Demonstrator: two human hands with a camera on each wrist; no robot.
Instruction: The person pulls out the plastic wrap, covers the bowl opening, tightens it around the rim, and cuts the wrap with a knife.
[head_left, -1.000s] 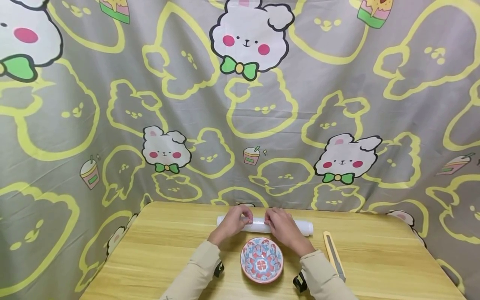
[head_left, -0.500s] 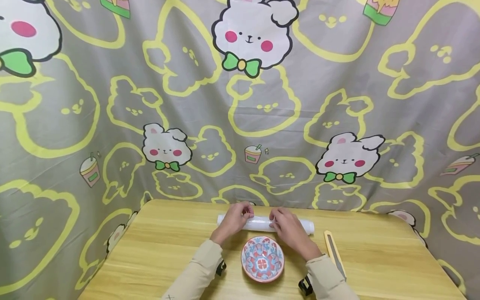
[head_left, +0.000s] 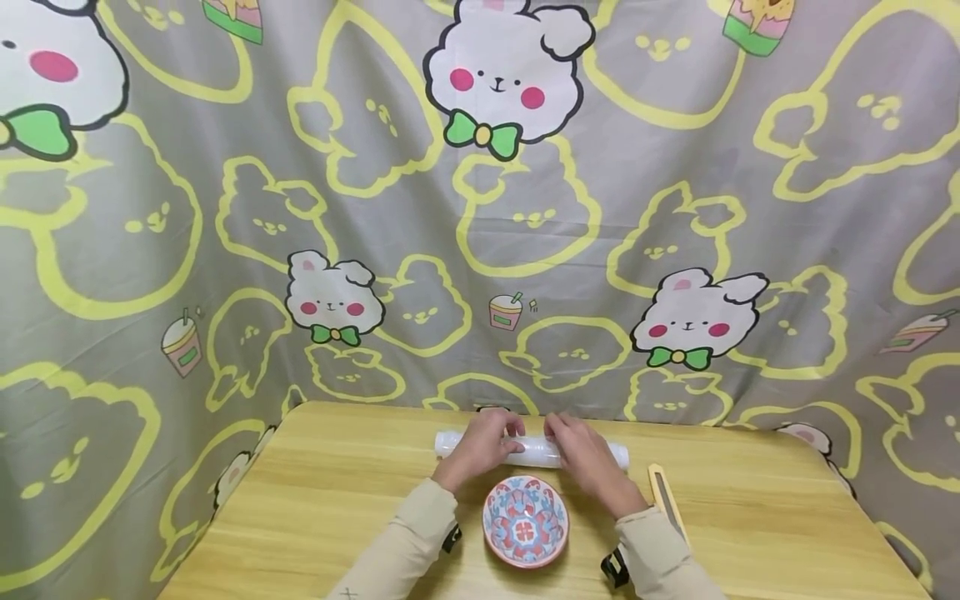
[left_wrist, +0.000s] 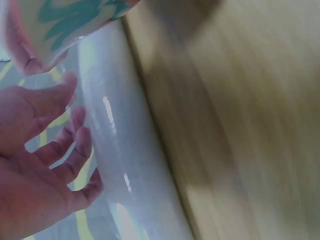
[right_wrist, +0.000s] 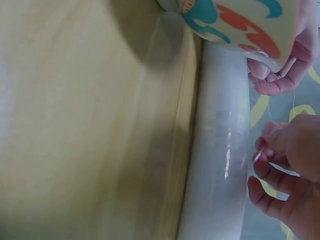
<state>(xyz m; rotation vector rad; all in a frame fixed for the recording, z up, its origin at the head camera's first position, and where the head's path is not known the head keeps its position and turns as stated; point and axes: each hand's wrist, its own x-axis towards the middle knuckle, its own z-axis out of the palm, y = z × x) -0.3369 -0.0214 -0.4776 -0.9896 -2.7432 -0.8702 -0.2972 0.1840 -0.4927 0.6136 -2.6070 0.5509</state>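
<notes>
A roll of cling film [head_left: 536,451] lies crosswise near the back of the table. My left hand [head_left: 483,443] is over its left half; in the left wrist view, the thumb and fingers are spread loosely beside the film, holding nothing. On the right half is my right hand [head_left: 583,457]. Its thumb and forefinger [right_wrist: 270,172] come together beside the roll and seem to pinch a thin edge of film, which hardly shows. Just in front of the roll, between both forearms, stands a patterned red, blue and white bowl [head_left: 525,523].
A yellow utility knife [head_left: 666,500] lies right of the right hand, partly covered by the sleeve. The wooden table [head_left: 322,492] ends at a grey cartoon-print curtain [head_left: 420,217] behind and on both sides.
My left hand has moved right along the roll, and its thumb and fingers have parted. The right hand shifted slightly right. Bowl and roll stay put.
</notes>
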